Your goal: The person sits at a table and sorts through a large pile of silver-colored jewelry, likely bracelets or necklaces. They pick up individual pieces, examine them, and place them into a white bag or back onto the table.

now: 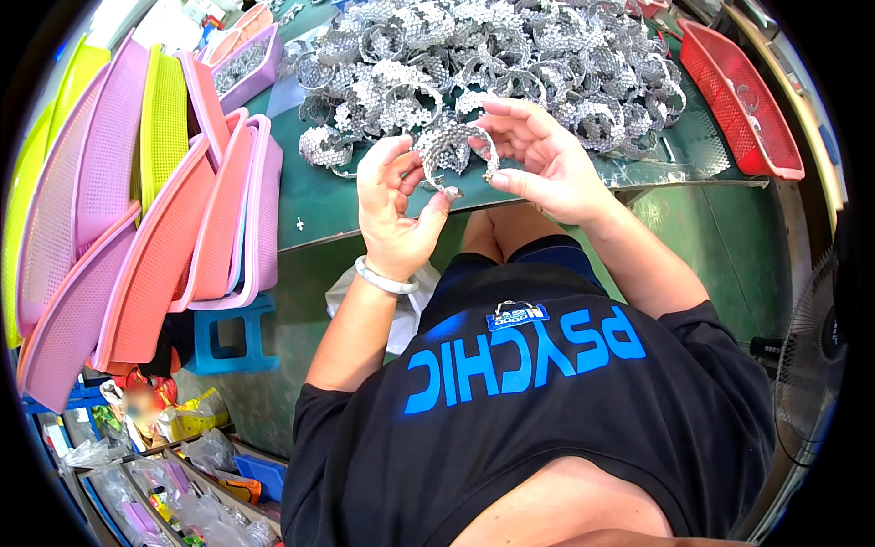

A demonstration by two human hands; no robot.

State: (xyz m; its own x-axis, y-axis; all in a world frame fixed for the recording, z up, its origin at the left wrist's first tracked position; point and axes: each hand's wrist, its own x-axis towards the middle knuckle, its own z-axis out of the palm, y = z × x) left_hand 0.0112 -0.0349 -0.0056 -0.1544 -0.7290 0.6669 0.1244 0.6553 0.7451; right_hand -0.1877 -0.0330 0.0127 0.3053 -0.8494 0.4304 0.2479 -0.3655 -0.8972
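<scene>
A curved, open silver bracelet [444, 146] with a scaly, bumpy surface is held up between my two hands, above the near edge of the green table [333, 214]. Its left side is between the thumb and bent fingers of my left hand [396, 214]. At the opposite end, my right hand [551, 169] pinches it, thumb underneath and fingers curled behind. Just beyond my hands lies a large heap of similar silver bracelets [510, 59], many of them overlapping. A tiny cross-shaped metal piece [300, 223] rests on the table to the left.
Pink, purple and lime plastic baskets [155, 273] lean stacked on the left, by a blue stool [232, 337]. A purple basket [260, 77] holds small grey pieces. On the right are a red basket [779, 137] with a few pieces and a fan [811, 365].
</scene>
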